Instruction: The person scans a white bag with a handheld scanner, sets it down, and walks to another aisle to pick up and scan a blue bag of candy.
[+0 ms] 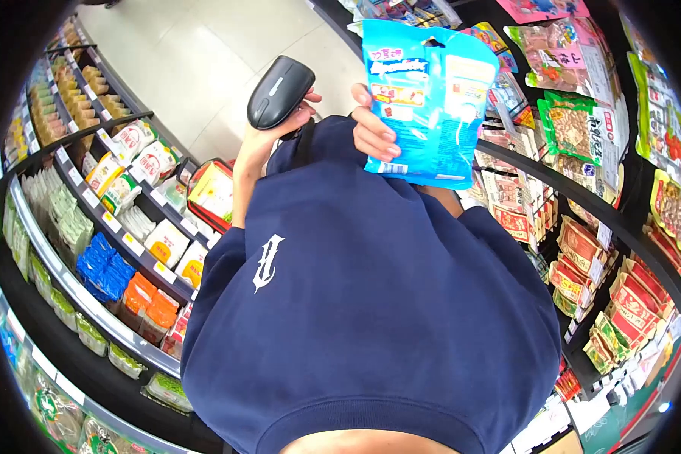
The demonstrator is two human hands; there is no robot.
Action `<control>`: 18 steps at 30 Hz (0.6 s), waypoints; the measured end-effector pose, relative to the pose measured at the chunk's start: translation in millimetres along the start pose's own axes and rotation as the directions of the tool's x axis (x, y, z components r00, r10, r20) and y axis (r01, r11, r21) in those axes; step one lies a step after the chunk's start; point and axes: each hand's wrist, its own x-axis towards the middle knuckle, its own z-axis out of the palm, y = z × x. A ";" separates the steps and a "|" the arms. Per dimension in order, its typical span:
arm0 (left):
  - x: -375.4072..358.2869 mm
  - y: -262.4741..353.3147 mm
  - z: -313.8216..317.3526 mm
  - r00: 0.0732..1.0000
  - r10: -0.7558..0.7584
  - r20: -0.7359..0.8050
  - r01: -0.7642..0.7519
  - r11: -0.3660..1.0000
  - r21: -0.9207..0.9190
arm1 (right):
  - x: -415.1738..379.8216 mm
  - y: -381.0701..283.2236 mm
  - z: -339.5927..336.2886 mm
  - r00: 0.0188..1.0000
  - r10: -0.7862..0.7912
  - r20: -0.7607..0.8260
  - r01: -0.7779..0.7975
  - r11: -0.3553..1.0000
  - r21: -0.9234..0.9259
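My left hand is wrapped round a black handheld barcode scanner, its rounded head turned up toward me. Most of the scanner's grip is hidden by my fingers and sleeve. In my right hand is a shiny blue snack bag, held upright at its left edge, with several fingers lying across its front. The bag has a hang hole at the top and white and red print. Scanner and bag are apart, both held out in front of my navy shirt.
To the left, a curved shelf carries blue packets, orange packets and white-and-yellow packs. At right, hanging snack bags and red packets fill racks behind a black rail. Pale floor tiles lie ahead.
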 end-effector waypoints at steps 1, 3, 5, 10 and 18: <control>0.6 -3.3 -1.3 1.000 -0.001 0.000 0.001 1.000 0.008 | -0.7 0.0 1.1 1.000 0.006 -0.022 -0.006 1.000 -0.007; 0.6 -2.5 -0.4 1.000 -0.014 0.001 0.014 0.999 0.031 | 0.9 -1.9 -0.2 0.998 0.044 -0.034 -0.044 0.999 -0.009; 0.0 -1.8 0.6 1.000 -0.012 0.013 0.011 0.999 0.034 | 1.5 -0.8 2.8 0.999 0.031 -0.015 -0.031 0.999 -0.022; -6.9 4.3 3.7 0.999 -0.030 0.021 0.029 0.997 0.078 | 4.9 -1.8 -8.1 0.997 0.041 0.068 -0.041 0.999 -0.006; -11.7 -1.0 -4.9 0.998 -0.031 0.049 0.025 0.992 0.121 | -4.3 3.7 -10.5 0.998 0.016 -0.062 -0.017 1.000 -0.012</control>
